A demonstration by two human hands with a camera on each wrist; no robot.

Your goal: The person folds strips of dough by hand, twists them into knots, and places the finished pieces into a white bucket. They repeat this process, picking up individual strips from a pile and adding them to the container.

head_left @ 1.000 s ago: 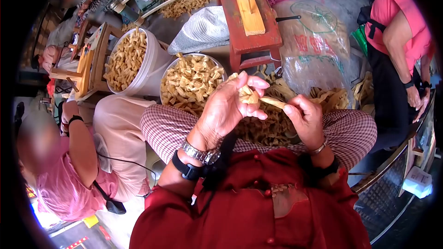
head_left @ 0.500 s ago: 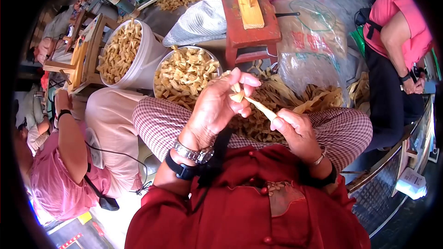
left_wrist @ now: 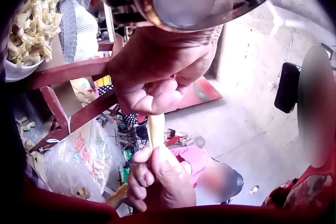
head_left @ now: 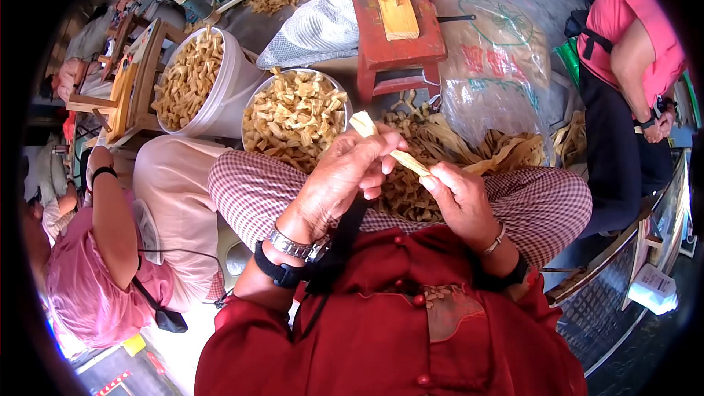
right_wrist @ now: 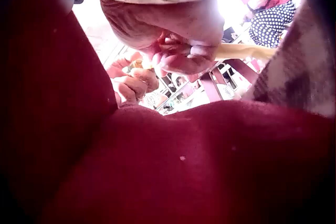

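A pale tan folded strip (head_left: 411,163) runs between the two hands above the lap. The left hand (head_left: 341,169) curls its fingers round the strip's upper part, and a flat end sticks out above the knuckles. The right hand (head_left: 463,204) pinches the lower end between thumb and fingers. In the left wrist view the strip (left_wrist: 156,132) spans the short gap between the left hand (left_wrist: 157,77) and the right hand (left_wrist: 163,179). The right wrist view has the right hand (right_wrist: 168,40) large, with the left hand (right_wrist: 131,82) beyond it.
A bowl of folded pieces (head_left: 293,114) and a white bucket (head_left: 233,84) of similar pieces stand at the left. Loose strips (head_left: 440,148) lie beyond the lap. A red stool (head_left: 400,55) and a plastic bag (head_left: 495,66) are farther back. People sit on both sides.
The left hand has turned over and its fingers have closed round the strip, whose flat end now sticks out above. The right hand has moved slightly up and keeps its pinch.
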